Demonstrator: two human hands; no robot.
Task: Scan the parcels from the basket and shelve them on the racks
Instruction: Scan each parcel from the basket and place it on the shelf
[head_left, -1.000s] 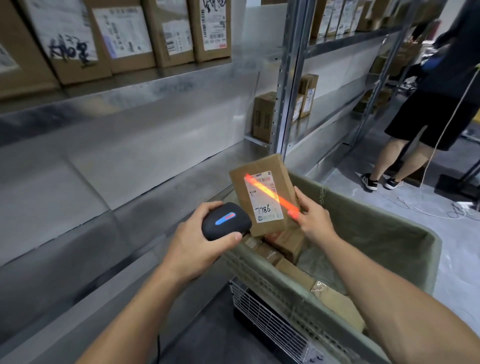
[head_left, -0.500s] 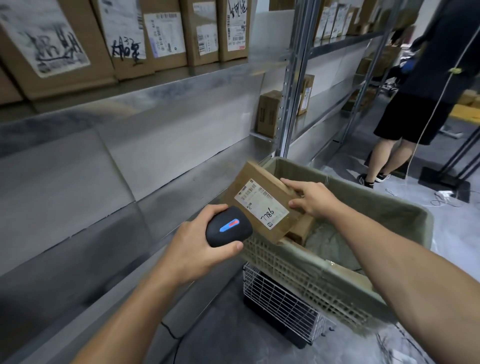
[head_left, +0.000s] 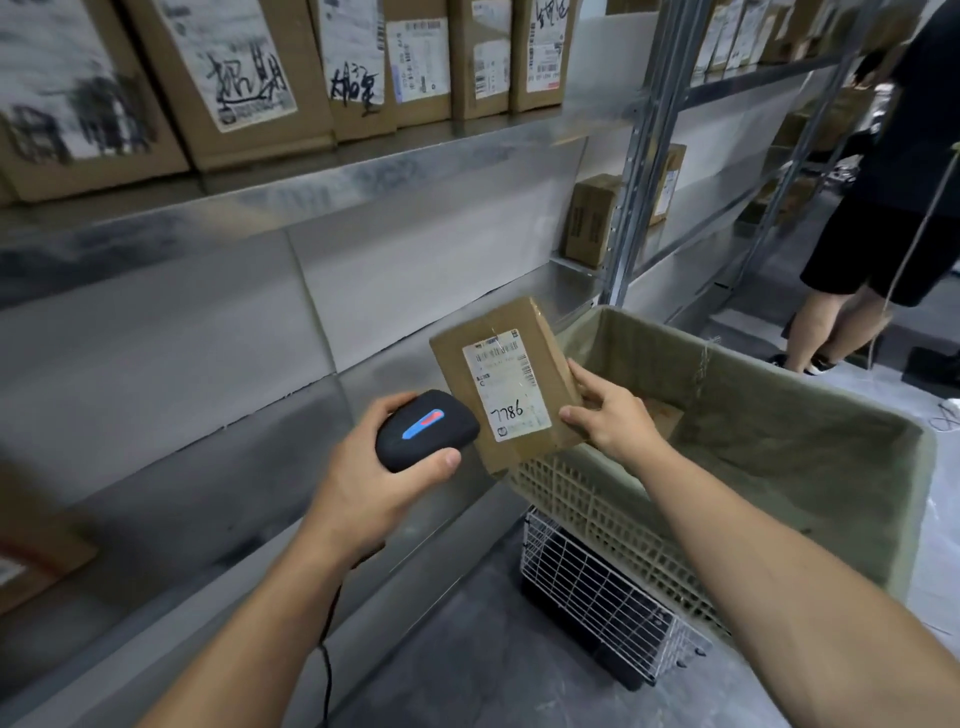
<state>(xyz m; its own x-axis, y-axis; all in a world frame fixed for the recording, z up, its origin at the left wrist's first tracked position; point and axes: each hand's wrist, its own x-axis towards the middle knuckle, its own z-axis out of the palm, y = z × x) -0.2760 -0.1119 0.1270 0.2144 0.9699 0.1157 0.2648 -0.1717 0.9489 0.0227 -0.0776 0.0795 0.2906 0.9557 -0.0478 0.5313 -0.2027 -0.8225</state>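
Observation:
My right hand (head_left: 608, 415) grips a brown cardboard parcel (head_left: 506, 384) by its right edge, held upright above the near left corner of the basket. Its white label reads 7786 and faces me. My left hand (head_left: 374, 467) holds a black barcode scanner (head_left: 426, 428) with a blue and red light, just left of the parcel. The beige plastic basket (head_left: 597, 504) has a green cloth liner (head_left: 779, 441); one more brown parcel shows inside, behind my right wrist. The metal rack shelf (head_left: 234, 415) stretches bare to the left of my hands.
The upper shelf carries a row of labelled boxes (head_left: 249, 78). Two small boxes (head_left: 592, 218) stand on the shelf further right by the rack post (head_left: 634, 182). A person (head_left: 883, 208) stands in the aisle at the right. A wire cage (head_left: 597, 597) sits under the basket.
The red scan line on the label is gone. The parcel dipped towards the basket edge, then came back upright beside the scanner. The view has swung left.

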